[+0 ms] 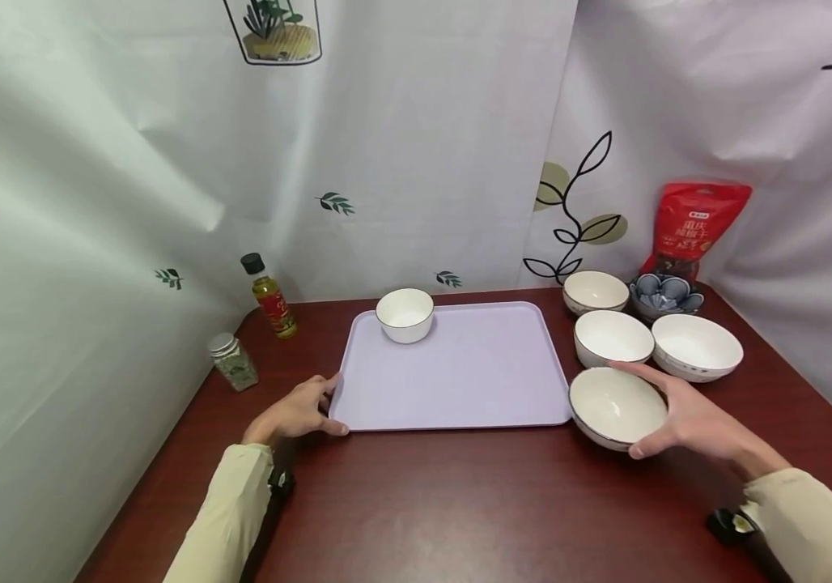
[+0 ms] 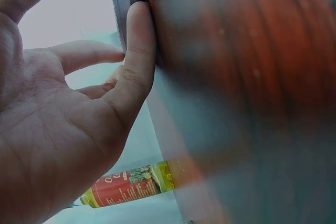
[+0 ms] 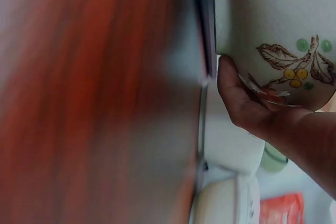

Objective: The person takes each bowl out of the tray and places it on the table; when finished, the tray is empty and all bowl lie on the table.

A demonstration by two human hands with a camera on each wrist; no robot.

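In the head view, my left hand (image 1: 303, 409) touches the front left corner of a pale lilac tray (image 1: 460, 372), thumb at the front edge. The left wrist view shows that hand's (image 2: 89, 93) fingers fairly straight against the edge. On the tray's back left part stands a small white bowl (image 1: 405, 317). My right hand (image 1: 693, 417) grips a larger white bowl (image 1: 616, 405) by its rim, overlapping the tray's front right corner. In the right wrist view this bowl (image 3: 283, 30) has a leaf-and-berry print; whether it touches the tray, I cannot tell.
Behind the right hand stand several more bowls: white ones (image 1: 613, 336) (image 1: 696, 344) (image 1: 596, 290) and a blue petal-patterned one (image 1: 665, 295). A red food bag (image 1: 696, 223) leans at the back right. To the left are an oil bottle (image 1: 274, 306) and a spice jar (image 1: 234, 363).
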